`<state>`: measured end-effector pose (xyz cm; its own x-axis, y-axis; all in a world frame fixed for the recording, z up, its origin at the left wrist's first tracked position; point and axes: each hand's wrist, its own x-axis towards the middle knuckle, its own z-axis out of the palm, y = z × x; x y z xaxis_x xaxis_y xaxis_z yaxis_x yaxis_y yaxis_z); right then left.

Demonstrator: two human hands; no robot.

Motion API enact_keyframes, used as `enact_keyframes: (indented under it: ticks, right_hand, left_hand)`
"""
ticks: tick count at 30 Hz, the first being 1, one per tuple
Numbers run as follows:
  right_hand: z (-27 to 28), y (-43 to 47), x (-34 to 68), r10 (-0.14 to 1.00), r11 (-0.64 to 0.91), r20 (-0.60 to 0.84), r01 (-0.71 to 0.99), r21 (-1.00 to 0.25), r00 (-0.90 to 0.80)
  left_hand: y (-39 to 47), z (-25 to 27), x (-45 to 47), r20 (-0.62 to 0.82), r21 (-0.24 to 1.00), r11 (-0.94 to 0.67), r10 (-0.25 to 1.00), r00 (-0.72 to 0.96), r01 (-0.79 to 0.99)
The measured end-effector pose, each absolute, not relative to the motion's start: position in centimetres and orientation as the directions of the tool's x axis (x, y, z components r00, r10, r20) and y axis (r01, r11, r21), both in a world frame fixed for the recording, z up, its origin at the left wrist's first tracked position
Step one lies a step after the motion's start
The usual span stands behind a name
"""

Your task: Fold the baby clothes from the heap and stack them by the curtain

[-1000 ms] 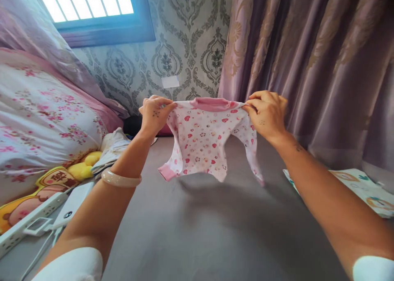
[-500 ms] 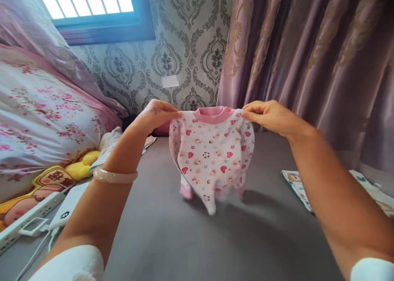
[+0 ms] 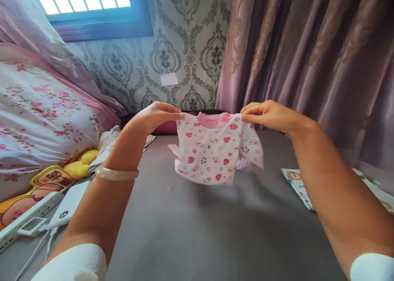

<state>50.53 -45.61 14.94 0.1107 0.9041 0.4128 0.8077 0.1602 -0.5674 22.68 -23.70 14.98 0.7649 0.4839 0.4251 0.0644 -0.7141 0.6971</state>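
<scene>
A small white baby shirt (image 3: 209, 149) with pink and red hearts, flowers and a pink collar hangs in the air above the grey sheet (image 3: 191, 236). My left hand (image 3: 158, 114) pinches its left shoulder between thumb and fingers. At the opposite shoulder, my right hand (image 3: 266, 114) grips the cloth the same way. The shirt's hem is lifted and swings out, off the sheet. One sleeve billows below my right hand; of the other, only a pink cuff shows at the left side.
Folded printed cloth (image 3: 297, 186) lies at the right, partly behind my right forearm. On the left are a floral pillow (image 3: 37, 120), yellow plush toys (image 3: 81, 164), a white power bank (image 3: 69, 205) with cables and a power strip (image 3: 30, 215). Purple curtains (image 3: 292, 47) hang behind.
The shirt's lower part has swung up and spread, where before it hung down to a point. Its sleeves have flared outward. Both hands keep their hold in nearly the same place.
</scene>
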Motion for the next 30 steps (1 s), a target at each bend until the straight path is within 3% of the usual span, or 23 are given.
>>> enact_keyframes:
  ticks: [3, 9, 13, 16, 19, 22, 26, 30]
  right_hand:
    - [14.7, -45.0, 50.8, 0.859, 0.142, 0.483, 0.827, -0.544, 0.171]
    - [12.0, -42.1, 51.1, 0.749, 0.176, 0.579, 0.745, -0.644, 0.323]
    - [10.2, -40.3, 51.5, 0.639, 0.133, 0.663, 0.792, -0.595, 0.391]
    - [9.6, -39.6, 51.7, 0.526, 0.029, 0.746, 0.868, -0.497, 0.409]
    - [9.4, -39.8, 51.3, 0.424, -0.102, 0.831, 0.931, -0.351, 0.360]
    - [9.2, -40.8, 50.6, 0.393, -0.218, 0.877, 0.955, -0.203, 0.276]
    - [9.1, -42.6, 49.5, 0.433, -0.297, 0.874, 0.950, -0.091, 0.220]
    - [9.4, -44.8, 48.2, 0.469, -0.262, 0.863, 0.963, -0.071, 0.191]
  left_hand:
    - [-23.4, 14.9, 23.0, 0.470, 0.693, -0.719, 0.503, 0.726, 0.049]
    - [-22.1, 11.8, 25.5, 0.487, 0.791, -0.612, 0.658, 0.575, 0.030]
    - [-21.7, 9.8, 27.7, 0.522, 0.799, -0.600, 0.724, 0.452, 0.038]
    - [-22.2, 9.5, 28.8, 0.655, 0.687, -0.718, 0.678, 0.333, 0.110]
    - [-23.1, 9.4, 28.8, 0.806, 0.478, -0.844, 0.532, 0.260, 0.244]
    - [-23.9, 9.1, 28.1, 0.872, 0.323, -0.875, 0.423, 0.245, 0.362]
    - [-24.6, 8.4, 26.5, 0.892, 0.257, -0.872, 0.380, 0.246, 0.417]
    - [-25.9, 8.2, 23.8, 0.887, 0.274, -0.886, 0.383, 0.257, 0.374]
